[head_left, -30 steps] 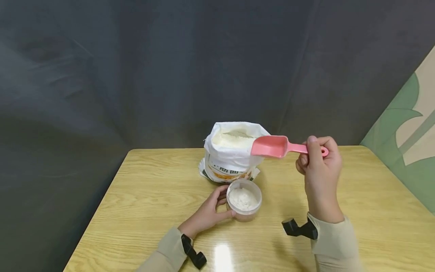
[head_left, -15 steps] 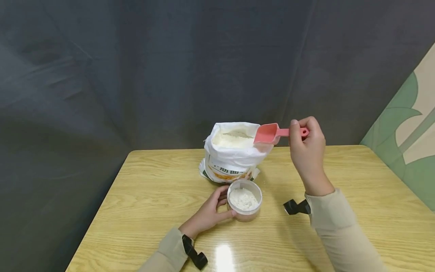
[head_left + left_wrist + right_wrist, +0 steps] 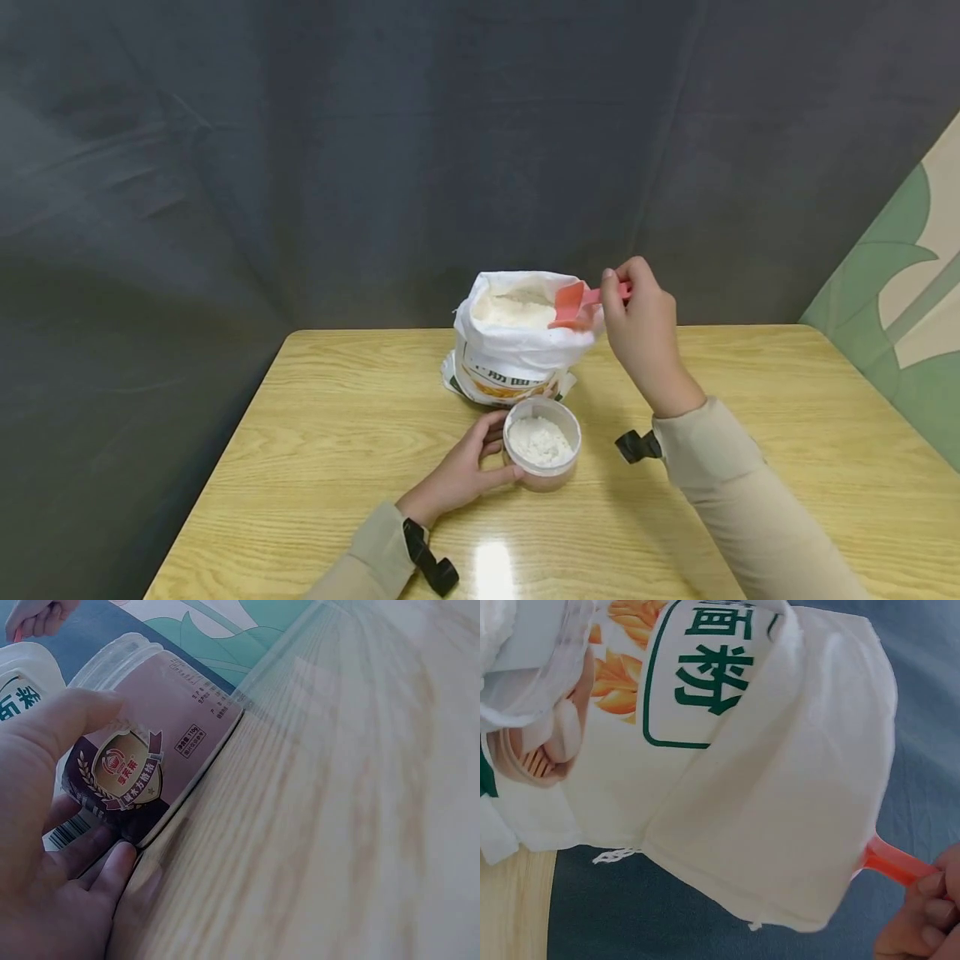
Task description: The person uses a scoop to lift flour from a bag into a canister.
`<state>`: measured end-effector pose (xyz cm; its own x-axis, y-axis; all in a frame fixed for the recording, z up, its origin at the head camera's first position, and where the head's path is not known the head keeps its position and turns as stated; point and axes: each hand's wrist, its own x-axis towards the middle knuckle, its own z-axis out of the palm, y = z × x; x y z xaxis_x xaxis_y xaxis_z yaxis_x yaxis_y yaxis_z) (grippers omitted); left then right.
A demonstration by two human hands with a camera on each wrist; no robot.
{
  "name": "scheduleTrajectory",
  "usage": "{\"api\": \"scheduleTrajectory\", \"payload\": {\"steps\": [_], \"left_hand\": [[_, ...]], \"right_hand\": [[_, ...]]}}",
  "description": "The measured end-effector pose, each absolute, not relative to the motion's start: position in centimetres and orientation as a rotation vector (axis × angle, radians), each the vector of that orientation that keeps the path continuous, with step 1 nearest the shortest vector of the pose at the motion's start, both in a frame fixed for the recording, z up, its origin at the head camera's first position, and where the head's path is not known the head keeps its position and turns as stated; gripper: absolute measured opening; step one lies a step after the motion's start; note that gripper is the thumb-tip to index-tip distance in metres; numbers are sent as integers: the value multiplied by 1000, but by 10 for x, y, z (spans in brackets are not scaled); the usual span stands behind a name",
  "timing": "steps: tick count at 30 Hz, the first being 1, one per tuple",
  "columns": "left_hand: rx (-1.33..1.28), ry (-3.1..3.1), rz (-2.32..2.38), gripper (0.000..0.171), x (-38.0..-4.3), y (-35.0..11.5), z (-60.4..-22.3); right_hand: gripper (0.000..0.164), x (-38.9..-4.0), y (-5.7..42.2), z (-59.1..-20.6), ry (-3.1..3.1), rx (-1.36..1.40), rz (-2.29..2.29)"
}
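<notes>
My right hand (image 3: 643,337) pinches the handle of a pink scoop (image 3: 572,305). The scoop's blade dips into the mouth of a white flour bag (image 3: 517,343), close to its right rim. In the right wrist view only the scoop's handle (image 3: 892,859) shows; the bag's cloth hides the blade. With thumb and fingers around its side, my left hand (image 3: 467,473) holds a clear round jar (image 3: 544,482) upright on the table. White flour (image 3: 538,442) lies inside the jar. A purple label (image 3: 180,705) covers the jar's wall in the left wrist view.
Both jar and bag stand on a wooden table (image 3: 330,425), the bag just behind the jar. A dark cloth (image 3: 420,150) hangs past the table's far edge. Green and beige patterned fabric (image 3: 885,258) slopes along the right side.
My right hand has moved left and up, taking the scoop from in front of the bag's right side into its mouth. My left hand and the jar have stayed in place.
</notes>
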<state>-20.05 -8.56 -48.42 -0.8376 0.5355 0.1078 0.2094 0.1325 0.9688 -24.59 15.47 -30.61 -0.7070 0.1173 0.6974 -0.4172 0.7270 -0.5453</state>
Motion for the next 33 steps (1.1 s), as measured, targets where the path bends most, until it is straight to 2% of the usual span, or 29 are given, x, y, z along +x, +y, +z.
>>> {"api": "scheduleTrajectory", "payload": {"steps": [16,33], "left_hand": [[752,2155,1716,72,-201,-87,-483],[736,2150,1750,71,-202,-91,-487]], "right_hand": [[22,-273,131,-304,-2537,258,969],[25,-283,112,-295,-2647,303,1170]]}}
